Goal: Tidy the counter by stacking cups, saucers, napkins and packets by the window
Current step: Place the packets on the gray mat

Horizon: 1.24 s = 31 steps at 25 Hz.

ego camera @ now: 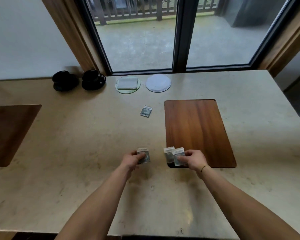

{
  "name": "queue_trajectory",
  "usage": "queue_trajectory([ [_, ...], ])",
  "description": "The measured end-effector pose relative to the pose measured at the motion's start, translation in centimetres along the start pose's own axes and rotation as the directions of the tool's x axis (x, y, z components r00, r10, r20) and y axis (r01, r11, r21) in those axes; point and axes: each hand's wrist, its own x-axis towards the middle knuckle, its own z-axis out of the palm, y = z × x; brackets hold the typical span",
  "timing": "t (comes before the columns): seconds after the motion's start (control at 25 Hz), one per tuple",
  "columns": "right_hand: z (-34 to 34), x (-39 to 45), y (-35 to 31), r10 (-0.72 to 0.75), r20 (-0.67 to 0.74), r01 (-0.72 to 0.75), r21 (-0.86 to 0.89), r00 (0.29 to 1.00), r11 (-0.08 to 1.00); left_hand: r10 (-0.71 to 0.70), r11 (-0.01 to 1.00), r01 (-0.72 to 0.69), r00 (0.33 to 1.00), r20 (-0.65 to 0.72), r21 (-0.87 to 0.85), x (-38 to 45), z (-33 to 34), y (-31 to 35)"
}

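My left hand (132,160) pinches one small grey-and-white packet (143,155) just above the counter. My right hand (194,161) holds two similar packets (174,155), fanned side by side, at the near-left corner of a wooden board. A further packet (146,111) lies flat on the counter farther back, in the middle. By the window stand two black cup-and-saucer sets (65,81) (93,79), a glass saucer (119,88) carrying a folded napkin (127,83), and a pale round saucer (158,83).
A wooden board (197,130) is set into the beige counter (85,144) on the right, and another dark board (9,132) on the left. The window frame (180,40) rises behind the counter. The counter's front edge runs along the bottom.
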Motion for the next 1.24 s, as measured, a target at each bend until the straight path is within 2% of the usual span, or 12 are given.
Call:
queue_trajectory([
  [0.24, 1.5, 1.7, -1.0, -0.017, -0.003, 0.016, -0.164, 1.0, 0.986, 0.04, 0.999, -0.04, 0.997, -0.073, 0.0, 0.3, -0.2, 0.3],
  [0.52, 2.3, 2.1, -2.0, 0.024, -0.049, -0.035, -0.237, 0.999, 0.971, 0.18, 0.976, -0.159, 0.972, -0.148, 0.147, 4.4, -1.2, 4.6],
  [0.72, 2.9, 2.1, -2.7, 0.057, -0.1, -0.084, -0.294, 0.993, 0.952, 0.2, 0.962, -0.18, 0.976, -0.082, 0.207, 7.9, -0.9, 7.6],
  [0.96, 4.1, 2.0, -3.9, 0.053, -0.221, -0.156, -0.48, 0.974, 0.863, 0.224, 0.942, -0.214, 0.975, -0.008, 0.259, 11.4, -1.1, 10.4],
  [1.12, 5.0, 2.2, -4.7, 0.04, -0.221, -0.161, -0.562, 0.975, 0.811, 0.318, 0.889, -0.288, 0.948, -0.028, 0.356, 13.8, -1.2, 13.3],
  [1.24, 5.4, 2.6, -5.1, 0.084, -0.212, -0.192, -0.568, 0.974, 0.8, 0.357, 0.852, -0.321, 0.934, -0.009, 0.413, 16.2, -0.3, 15.2],
])
